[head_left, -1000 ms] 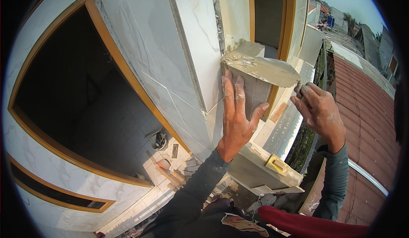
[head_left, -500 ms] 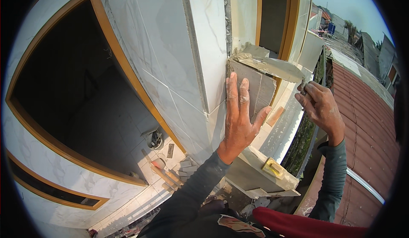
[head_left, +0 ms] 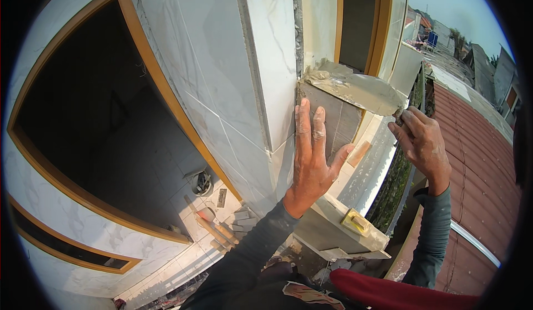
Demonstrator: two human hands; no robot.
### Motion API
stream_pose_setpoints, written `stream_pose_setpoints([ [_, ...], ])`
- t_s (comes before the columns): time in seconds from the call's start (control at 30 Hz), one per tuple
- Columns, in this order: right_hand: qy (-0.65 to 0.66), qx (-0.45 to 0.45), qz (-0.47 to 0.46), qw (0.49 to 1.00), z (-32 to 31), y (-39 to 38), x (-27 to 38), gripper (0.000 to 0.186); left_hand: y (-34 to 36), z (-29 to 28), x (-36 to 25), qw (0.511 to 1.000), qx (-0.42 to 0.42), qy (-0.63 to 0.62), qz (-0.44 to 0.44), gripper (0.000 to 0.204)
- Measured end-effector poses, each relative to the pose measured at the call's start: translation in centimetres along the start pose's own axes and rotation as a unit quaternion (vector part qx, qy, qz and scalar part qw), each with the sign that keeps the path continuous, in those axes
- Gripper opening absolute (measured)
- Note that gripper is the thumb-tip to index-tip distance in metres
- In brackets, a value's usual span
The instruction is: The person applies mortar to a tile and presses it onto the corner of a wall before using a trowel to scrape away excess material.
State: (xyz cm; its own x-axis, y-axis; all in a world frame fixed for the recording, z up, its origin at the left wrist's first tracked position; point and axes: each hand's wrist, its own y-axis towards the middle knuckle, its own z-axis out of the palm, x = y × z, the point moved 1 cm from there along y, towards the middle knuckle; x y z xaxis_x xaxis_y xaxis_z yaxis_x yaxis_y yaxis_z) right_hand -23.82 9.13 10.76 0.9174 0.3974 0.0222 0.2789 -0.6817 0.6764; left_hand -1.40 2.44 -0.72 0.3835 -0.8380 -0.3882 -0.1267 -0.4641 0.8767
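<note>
My left hand (head_left: 313, 157) lies flat with fingers stretched out against a grey tile piece (head_left: 328, 113) at the wall's corner. The fingers of my right hand (head_left: 423, 143) are closed round the handle end of a trowel (head_left: 369, 91), most of the handle being hidden. Its broad blade reaches left over the top edge of the tile piece. Wet grey mortar (head_left: 317, 76) sits on the blade's far end, by the white tiled wall (head_left: 272, 49).
On the ledge below is a yellow float (head_left: 357, 221). A bucket (head_left: 201, 183) with tools and several tile offcuts (head_left: 242, 220) are on the floor at lower left, by a wooden door frame (head_left: 166, 110). At right, beyond a gap, lies a reddish corrugated roof (head_left: 472, 160).
The trowel blade has turned so more of its mortar-smeared face shows. My right hand has shifted slightly right and down; my left hand has stayed nearly in place.
</note>
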Motion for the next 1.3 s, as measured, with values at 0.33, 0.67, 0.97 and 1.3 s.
stream_pose_setpoints([
  [0.33, -0.02, 0.0, 0.043, 0.999, 1.2, 0.2, -2.8, 0.023, -0.1, 0.1, -0.1, 1.0, 0.002, 0.001, -0.001, 0.086],
  [0.67, -0.026, 0.017, 0.08, 0.996, 0.8, 0.1, -1.8, 0.025, -0.2, 0.3, 0.4, 1.0, 0.0, 0.023, 0.002, 0.09],
  [0.97, -0.057, 0.063, 0.078, 0.993, 0.2, -0.6, 0.9, 0.022, -0.3, 0.4, 0.3, 1.0, 0.001, 0.018, 0.003, 0.089],
  [1.3, -0.01, 0.058, 0.032, 0.998, -1.0, -1.6, 4.2, 0.02, -0.4, 0.5, 0.4, 1.0, 0.008, 0.011, -0.005, 0.096],
])
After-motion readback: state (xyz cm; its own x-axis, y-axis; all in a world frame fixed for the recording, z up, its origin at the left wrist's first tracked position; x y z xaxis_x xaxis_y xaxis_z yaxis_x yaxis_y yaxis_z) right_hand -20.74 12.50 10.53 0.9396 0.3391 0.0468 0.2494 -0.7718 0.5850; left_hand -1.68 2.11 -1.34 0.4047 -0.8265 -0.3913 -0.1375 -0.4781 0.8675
